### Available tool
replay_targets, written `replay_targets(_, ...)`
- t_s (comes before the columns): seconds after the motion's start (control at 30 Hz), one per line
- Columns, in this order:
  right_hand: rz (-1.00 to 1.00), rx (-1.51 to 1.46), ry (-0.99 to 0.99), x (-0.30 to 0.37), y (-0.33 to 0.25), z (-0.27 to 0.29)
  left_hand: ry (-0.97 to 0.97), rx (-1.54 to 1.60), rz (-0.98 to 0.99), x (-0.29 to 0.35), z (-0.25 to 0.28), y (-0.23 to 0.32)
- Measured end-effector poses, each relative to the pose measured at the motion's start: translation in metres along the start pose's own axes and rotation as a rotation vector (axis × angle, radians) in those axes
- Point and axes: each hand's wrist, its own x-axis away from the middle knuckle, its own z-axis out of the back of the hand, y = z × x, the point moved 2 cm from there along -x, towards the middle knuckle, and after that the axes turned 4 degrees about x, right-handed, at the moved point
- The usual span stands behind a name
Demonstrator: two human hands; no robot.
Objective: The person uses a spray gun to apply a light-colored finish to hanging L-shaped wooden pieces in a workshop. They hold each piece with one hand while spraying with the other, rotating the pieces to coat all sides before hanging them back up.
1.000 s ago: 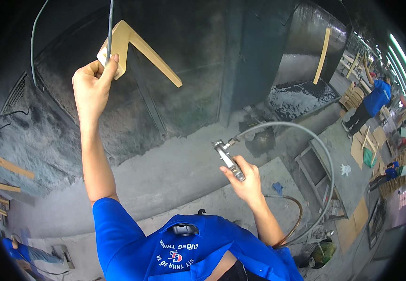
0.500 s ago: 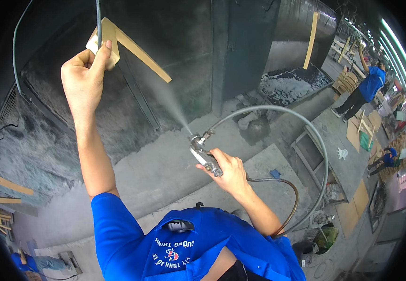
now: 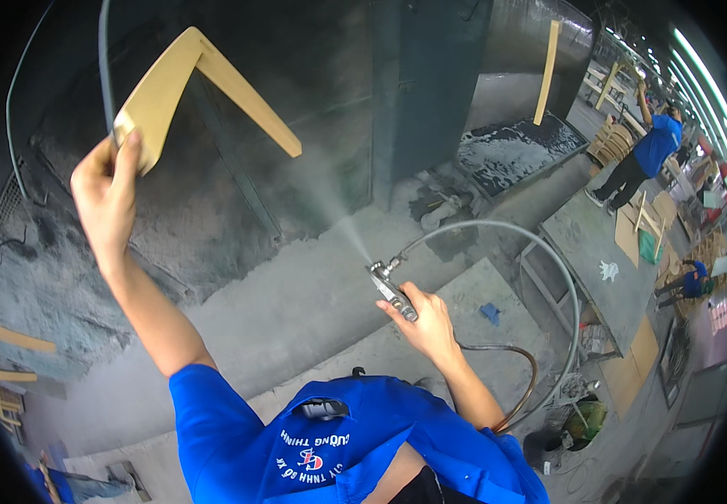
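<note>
A pale wooden V-shaped furniture part (image 3: 164, 99) hangs from my left hand (image 3: 105, 202), whose thumb and fingers pinch the lower end of its broad arm. The narrow arm slants down to the right. A grey cord or hose passes behind my left fingers; whether they also touch it I cannot tell. My right hand (image 3: 426, 326) is wrapped round a metal spray gun (image 3: 394, 291). Fine mist leaves the nozzle toward the narrow arm, with a gap between gun and wood. A grey hose (image 3: 576, 290) loops from the gun to the right, and a brown hose (image 3: 535, 370) runs beneath.
A dark, overspray-coated booth wall (image 3: 296, 92) stands ahead. Right lies a grey table (image 3: 603, 244) with a white glove (image 3: 609, 270). Another wooden piece (image 3: 548, 71) hangs at the back right, near a co-worker (image 3: 659, 151). At left are wooden frames (image 3: 23, 340) and another person (image 3: 70, 483).
My left hand has moved left and down, turning the wooden part so its broad arm shows more fully. The spray gun has shifted slightly right and down, still spraying.
</note>
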Motion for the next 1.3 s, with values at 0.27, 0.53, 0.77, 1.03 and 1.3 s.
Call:
replay_targets(0.27, -0.126, -0.331, 0.119, 0.013, 0.031, 0.009, 0.294, -0.386, 0.008, -0.016, 0.111, -0.135)
replay_targets(0.53, 0.153, -0.715, 0.256, 0.020, 0.042, 0.045, 0.267, -0.293, -0.078, -0.061, 0.158, -0.244)
replay_targets(0.77, 0.264, -1.215, 0.313, 0.051, 0.048, 0.067, 0.176, -0.104, 0.076, -0.069, 0.151, -0.280)
replay_targets(1.03, -0.143, -0.819, 0.160, 0.112, 0.117, 0.076, 0.165, 0.055, 0.129, -0.054, 0.108, -0.265)
replay_targets(1.3, -0.477, -0.668, 0.127, 0.146, 0.135, 0.045, 0.311, 0.263, 0.242, -0.037, 0.093, -0.244)
